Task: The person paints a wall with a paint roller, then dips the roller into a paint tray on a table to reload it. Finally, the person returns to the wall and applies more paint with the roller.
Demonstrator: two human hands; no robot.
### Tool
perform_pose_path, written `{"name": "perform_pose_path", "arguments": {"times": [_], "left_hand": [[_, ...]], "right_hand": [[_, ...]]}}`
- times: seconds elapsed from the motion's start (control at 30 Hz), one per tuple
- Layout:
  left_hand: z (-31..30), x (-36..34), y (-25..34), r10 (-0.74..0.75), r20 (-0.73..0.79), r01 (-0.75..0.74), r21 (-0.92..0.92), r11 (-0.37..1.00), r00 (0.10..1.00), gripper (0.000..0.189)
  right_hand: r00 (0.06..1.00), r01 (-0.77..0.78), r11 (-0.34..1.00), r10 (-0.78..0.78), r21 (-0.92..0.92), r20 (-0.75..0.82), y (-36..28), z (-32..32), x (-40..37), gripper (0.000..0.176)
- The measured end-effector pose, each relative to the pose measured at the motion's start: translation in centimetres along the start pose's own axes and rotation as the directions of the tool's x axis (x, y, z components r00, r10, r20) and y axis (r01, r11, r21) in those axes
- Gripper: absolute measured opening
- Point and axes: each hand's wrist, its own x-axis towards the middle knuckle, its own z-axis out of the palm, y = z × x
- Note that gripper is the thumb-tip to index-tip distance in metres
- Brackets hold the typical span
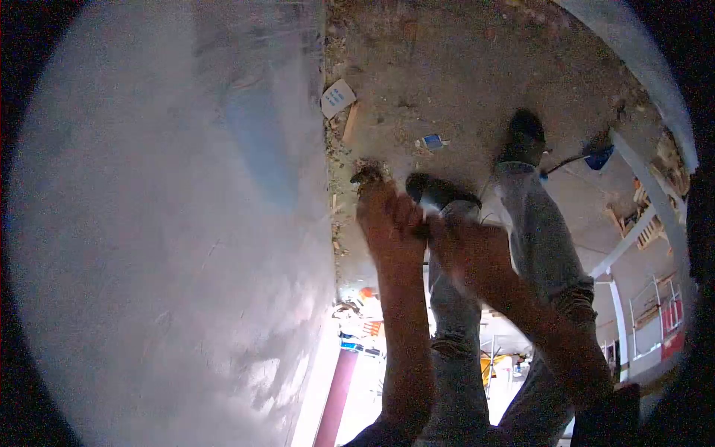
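Observation:
My left hand point(391, 216) is closed, fingers curled, in front of the pale wall's lower edge. Close by on its right, my right hand point(463, 242) is closed too, blurred by motion. A small dark piece shows between the two hands, and I cannot tell what they hold. Just past my left knuckles appears a dark lump point(366, 176), overlapping the littered floor. Below the hands, in this view, are my legs in ripped grey jeans and dark shoes point(525, 134).
A large pale wall point(164, 223) fills the left side. Along its foot lie rubble, a printed card point(338, 98) and a wood strip point(350, 123). A blue-and-white packet point(432, 142) lies on the dirty floor point(447, 67). To the right are a blue-headed tool point(599, 157) and wooden pieces point(649, 227).

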Motion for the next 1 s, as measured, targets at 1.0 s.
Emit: {"name": "perform_pose_path", "arguments": {"times": [1.0], "left_hand": [[6.7, -7.0, 6.8, 0.145, -0.414, -0.005, 0.319, 0.948, 0.899, 0.019]], "right_hand": [[0.987, 0.044, 0.999, -0.047, -0.024, -0.151, -5.2, -3.7, -1.9, 0.028]]}}
